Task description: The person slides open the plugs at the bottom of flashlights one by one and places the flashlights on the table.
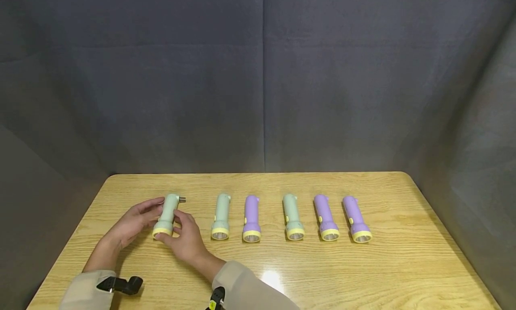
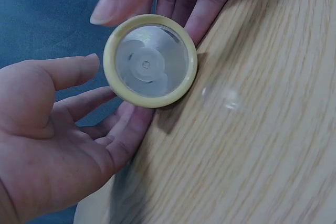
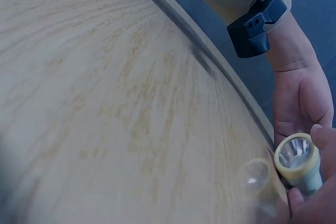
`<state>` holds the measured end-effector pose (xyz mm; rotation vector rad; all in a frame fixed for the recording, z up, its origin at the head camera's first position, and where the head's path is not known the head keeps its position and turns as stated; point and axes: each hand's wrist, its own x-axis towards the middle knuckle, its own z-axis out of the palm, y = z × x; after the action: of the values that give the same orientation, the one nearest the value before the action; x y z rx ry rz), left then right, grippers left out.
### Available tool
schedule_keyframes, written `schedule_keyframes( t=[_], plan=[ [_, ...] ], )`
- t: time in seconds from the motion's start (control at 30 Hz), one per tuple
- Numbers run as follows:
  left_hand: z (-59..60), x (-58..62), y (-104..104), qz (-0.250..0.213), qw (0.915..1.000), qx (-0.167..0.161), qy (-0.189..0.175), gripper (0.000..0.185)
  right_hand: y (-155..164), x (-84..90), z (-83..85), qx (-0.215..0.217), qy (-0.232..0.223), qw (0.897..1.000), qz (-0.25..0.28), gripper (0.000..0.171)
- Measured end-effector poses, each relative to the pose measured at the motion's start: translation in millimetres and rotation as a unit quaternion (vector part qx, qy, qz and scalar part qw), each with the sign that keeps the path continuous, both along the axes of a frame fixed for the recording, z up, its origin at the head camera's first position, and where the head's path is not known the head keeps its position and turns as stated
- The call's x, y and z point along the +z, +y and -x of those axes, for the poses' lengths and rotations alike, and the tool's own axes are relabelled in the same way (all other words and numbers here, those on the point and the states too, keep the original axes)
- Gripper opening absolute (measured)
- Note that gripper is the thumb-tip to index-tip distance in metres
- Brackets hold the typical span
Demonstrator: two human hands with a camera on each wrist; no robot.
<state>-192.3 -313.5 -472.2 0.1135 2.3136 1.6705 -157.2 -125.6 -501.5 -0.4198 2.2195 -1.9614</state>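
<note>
Currently I'm seeing a mint-green plug-in flashlight (image 1: 167,213) at the left of the wooden table (image 1: 330,274), yellow bezel (image 2: 109,61) and clear lens (image 2: 147,62) facing the person, long axis slanting right toward the tail, metal prongs (image 1: 182,200) jutting right. The right hand (image 1: 187,239) is pinching it; the left hand (image 1: 132,222), fingers loosely extended, is flanking its left. Two mint-green flashlights (image 1: 221,213) and three purple flashlights (image 1: 324,212) are lying rightward.

There were three pale-green cylindrical plastic flashlights (image 1: 221,210), three purple cylindrical plastic flashlights (image 1: 251,213) and one rounded-corner, wood-grained tabletop (image 1: 363,274).
</note>
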Motion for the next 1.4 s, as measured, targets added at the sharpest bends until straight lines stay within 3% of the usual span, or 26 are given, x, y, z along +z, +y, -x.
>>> schedule_keyframes(
  t=[0.4, 0.7, 0.9, 1.03, 1.4],
  plan=[
    [-5.3, 23.7, -1, -0.002, 0.9992, -0.007, 0.038, 0.064, 21, 28.3, -10.0, 0.051, 0.014, 0.996, -0.071, 0.067],
    [-14.9, 46.6, 14, 0.011, 0.9971, -0.02, 0.072, 0.06, 50, 46.3, -18.6, 0.076, 0.021, 0.996, -0.036, 0.066],
    [-19.2, 59.7, 32, -0.004, 0.9956, -0.037, 0.086, 0.056, 70, 48.9, -26.1, 0.085, 0.059, 0.994, -0.027, 0.065],
    [-21.3, 62.0, 44, 0.002, 0.996, -0.042, 0.079, 0.059, 83, 49.6, -31.5, 0.067, 0.077, 0.995, -0.022, 0.065],
    [-21.7, 53.3, 76, -0.013, 0.9974, -0.05, 0.05, 0.062, 104, 42.3, -38.7, -0.004, 0.102, 0.994, -0.039, 0.07]
  ],
)
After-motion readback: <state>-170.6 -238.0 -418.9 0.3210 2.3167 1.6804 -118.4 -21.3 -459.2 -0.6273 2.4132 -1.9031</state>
